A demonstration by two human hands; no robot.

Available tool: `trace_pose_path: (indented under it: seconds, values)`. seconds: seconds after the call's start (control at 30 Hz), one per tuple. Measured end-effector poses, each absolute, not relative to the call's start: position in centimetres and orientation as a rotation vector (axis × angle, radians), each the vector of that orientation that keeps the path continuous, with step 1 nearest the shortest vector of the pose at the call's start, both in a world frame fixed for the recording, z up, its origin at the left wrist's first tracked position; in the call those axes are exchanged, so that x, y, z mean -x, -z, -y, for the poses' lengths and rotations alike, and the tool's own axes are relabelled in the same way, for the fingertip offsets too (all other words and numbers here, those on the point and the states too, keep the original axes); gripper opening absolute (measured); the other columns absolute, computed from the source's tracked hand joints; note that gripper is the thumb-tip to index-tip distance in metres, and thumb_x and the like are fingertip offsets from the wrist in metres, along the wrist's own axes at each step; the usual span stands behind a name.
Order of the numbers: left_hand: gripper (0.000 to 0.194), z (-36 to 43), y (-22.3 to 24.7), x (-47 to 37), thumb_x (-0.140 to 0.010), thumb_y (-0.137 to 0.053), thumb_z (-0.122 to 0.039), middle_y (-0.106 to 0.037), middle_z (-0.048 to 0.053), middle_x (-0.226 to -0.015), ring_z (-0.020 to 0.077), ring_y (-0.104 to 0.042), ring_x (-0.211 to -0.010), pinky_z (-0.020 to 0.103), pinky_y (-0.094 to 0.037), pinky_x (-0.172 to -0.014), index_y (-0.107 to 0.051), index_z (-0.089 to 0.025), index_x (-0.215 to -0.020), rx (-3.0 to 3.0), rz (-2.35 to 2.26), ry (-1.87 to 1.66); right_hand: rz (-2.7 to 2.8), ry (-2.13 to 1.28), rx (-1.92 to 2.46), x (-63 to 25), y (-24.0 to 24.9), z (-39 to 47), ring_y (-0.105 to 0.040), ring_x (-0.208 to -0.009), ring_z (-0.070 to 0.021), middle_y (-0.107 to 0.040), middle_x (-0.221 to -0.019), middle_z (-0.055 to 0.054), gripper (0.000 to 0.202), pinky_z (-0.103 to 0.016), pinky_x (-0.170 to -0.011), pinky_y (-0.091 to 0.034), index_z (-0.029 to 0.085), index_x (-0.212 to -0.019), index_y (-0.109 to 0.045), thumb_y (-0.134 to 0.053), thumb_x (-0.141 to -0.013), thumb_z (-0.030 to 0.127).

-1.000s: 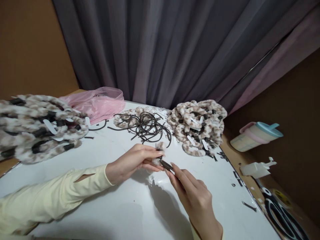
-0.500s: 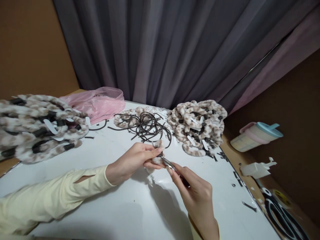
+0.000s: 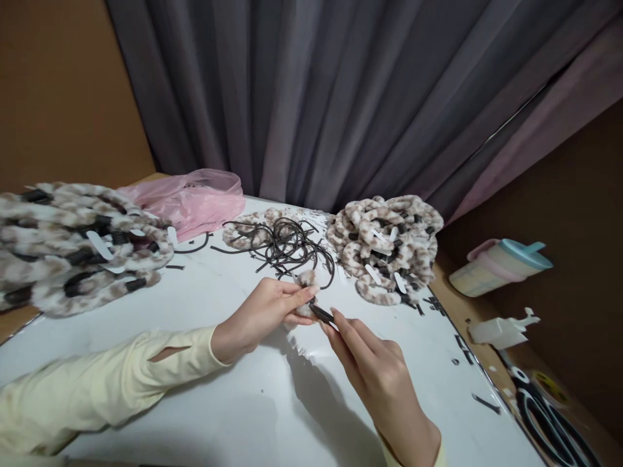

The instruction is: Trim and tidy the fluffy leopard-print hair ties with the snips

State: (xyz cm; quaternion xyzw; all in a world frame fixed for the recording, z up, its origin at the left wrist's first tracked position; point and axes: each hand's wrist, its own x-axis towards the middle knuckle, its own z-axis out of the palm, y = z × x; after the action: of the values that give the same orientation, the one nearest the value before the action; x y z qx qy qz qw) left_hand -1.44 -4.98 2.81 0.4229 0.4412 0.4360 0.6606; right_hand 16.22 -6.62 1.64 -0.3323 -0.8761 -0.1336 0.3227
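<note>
My left hand (image 3: 268,310) is closed around a fluffy white and brown-spotted plush loop (image 3: 306,279), gripping it between thumb and fingers above the table's middle. Fingers cover much of the loop. My right hand (image 3: 372,363) is closed on a small dark tool with a narrow pointed tip (image 3: 321,314); its exact kind is not clear. That tip meets the plush loop just below my left thumb, close to a dark bit on the loop. Just beyond my hands lies a tangle of dark cords (image 3: 292,243), with another plush loop (image 3: 238,233) partly under it.
Plush loops with dark bands and white tags form a left pile (image 3: 82,246) and a right pile (image 3: 389,240). A pink plastic bag (image 3: 195,201) lies behind. At right are a lidded cup (image 3: 501,266), a white bottle (image 3: 501,332), scissors (image 3: 548,415) and dark scraps (image 3: 485,403).
My right hand has turned the tool, so its dark side now shows instead of the shiny metal, and the hand sits slightly lower. My left hand keeps its hold on the plush loop.
</note>
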Motion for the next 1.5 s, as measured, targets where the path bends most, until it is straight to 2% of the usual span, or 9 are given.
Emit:
trace_pose_path:
  seconds: [0.33, 0.67, 0.87, 0.97, 1.1, 1.2, 1.3, 1.4, 1.5]
  values:
    - [0.033, 4.8, -2.1, 1.2, -0.075, -0.063, -0.040, -0.068, 0.008, -0.078, 0.0189, -0.066, -0.079, 0.032, -0.051, -0.085, -0.068, -0.007, -0.073, -0.911, -1.017, -1.016, 2.565, 0.638, 0.714, -16.5, -2.7, 5.2, -0.048, -0.048, -0.0112, -0.055, -0.064, -0.003, 0.022, -0.028, -0.039, -0.023, 0.001, -0.104, -0.055, -0.041, -0.090, 0.011]
    - [0.035, 4.4, -1.7, 1.0, -0.074, -0.063, -0.043, -0.068, 0.009, -0.083, 0.0187, -0.064, -0.082, 0.034, -0.049, -0.085, -0.066, -0.009, -0.077, -0.850, -0.909, -1.118, 2.330, 0.102, 0.926, -15.4, -1.9, 4.6, -0.043, -0.041, -0.0071, -0.055, -0.061, -0.002, 0.027, -0.021, -0.041, -0.029, 0.009, -0.094, -0.058, -0.036, -0.094, 0.024]
    - [0.034, 4.4, -1.5, 1.1, -0.076, -0.062, -0.041, -0.068, 0.009, -0.077, 0.0157, -0.063, -0.074, 0.029, -0.049, -0.082, -0.069, -0.007, -0.076, -0.884, -0.932, -1.136, 2.174, -0.176, 1.000, -14.6, -1.5, 4.9, -0.043, -0.041, -0.0064, -0.053, -0.054, 0.002, 0.024, -0.018, -0.041, -0.031, 0.013, -0.072, -0.056, -0.045, -0.090, 0.024]
    - [0.034, 4.5, -1.5, 1.1, -0.075, -0.063, -0.041, -0.067, 0.008, -0.075, 0.0154, -0.063, -0.071, 0.031, -0.049, -0.083, -0.069, -0.007, -0.075, -0.857, -0.947, -1.119, 2.288, 0.011, 1.030, -14.6, -1.7, 5.1, -0.048, -0.043, -0.0083, -0.057, -0.060, -0.001, 0.024, -0.021, -0.041, -0.029, 0.012, -0.079, -0.056, -0.039, -0.092, 0.021]
    - [0.034, 4.5, -1.4, 1.1, -0.071, -0.066, -0.041, -0.066, 0.007, -0.072, 0.0171, -0.063, -0.074, 0.032, -0.049, -0.083, -0.067, -0.007, -0.068, -0.825, -0.977, -1.103, 2.553, 0.576, 0.958, -14.6, -2.8, 5.3, -0.051, -0.042, -0.0122, -0.058, -0.063, -0.004, 0.022, -0.027, -0.038, -0.021, 0.010, -0.093, -0.056, -0.034, -0.089, 0.008]
    - [0.034, 4.4, -1.3, 1.0, -0.071, -0.067, -0.041, -0.064, 0.005, -0.063, 0.0164, -0.063, -0.071, 0.029, -0.049, -0.078, -0.066, -0.007, -0.065, -0.829, -1.017, -1.119, 2.649, 0.695, 0.939, -14.2, -2.9, 5.1, -0.053, -0.044, -0.0132, -0.059, -0.065, -0.006, 0.022, -0.027, -0.038, -0.020, 0.010, -0.091, -0.056, -0.036, -0.084, 0.002]
    - [0.035, 4.3, -1.4, 1.1, -0.071, -0.066, -0.043, -0.062, 0.004, -0.059, 0.0149, -0.061, -0.065, 0.028, -0.049, -0.072, -0.066, -0.008, -0.067, -0.828, -1.041, -1.154, 2.551, 0.456, 1.038, -13.8, -2.2, 4.5, -0.051, -0.042, -0.0121, -0.058, -0.066, -0.004, 0.017, -0.026, -0.040, -0.023, 0.013, -0.086, -0.054, -0.037, -0.089, 0.010]
    - [0.034, 4.0, -1.7, 1.3, -0.072, -0.066, -0.042, -0.061, 0.003, -0.057, 0.0132, -0.060, -0.061, 0.027, -0.049, -0.071, -0.066, -0.008, -0.069, -0.852, -1.027, -1.171, 2.431, 0.127, 1.086, -13.7, -1.6, 4.0, -0.051, -0.045, -0.0109, -0.057, -0.066, -0.003, 0.020, -0.022, -0.043, -0.029, 0.014, -0.083, -0.053, -0.035, -0.092, 0.017]
    - [0.040, 3.4, -2.0, 1.6, -0.072, -0.063, -0.048, -0.063, 0.005, -0.061, 0.0142, -0.062, -0.063, 0.028, -0.050, -0.072, -0.066, -0.008, -0.075, -0.851, -0.994, -1.129, 2.366, -0.019, 1.047, -14.0, -1.7, 3.7, -0.046, -0.044, -0.0095, -0.055, -0.064, -0.002, 0.024, -0.021, -0.045, -0.031, 0.014, -0.081, -0.054, -0.034, -0.093, 0.021]
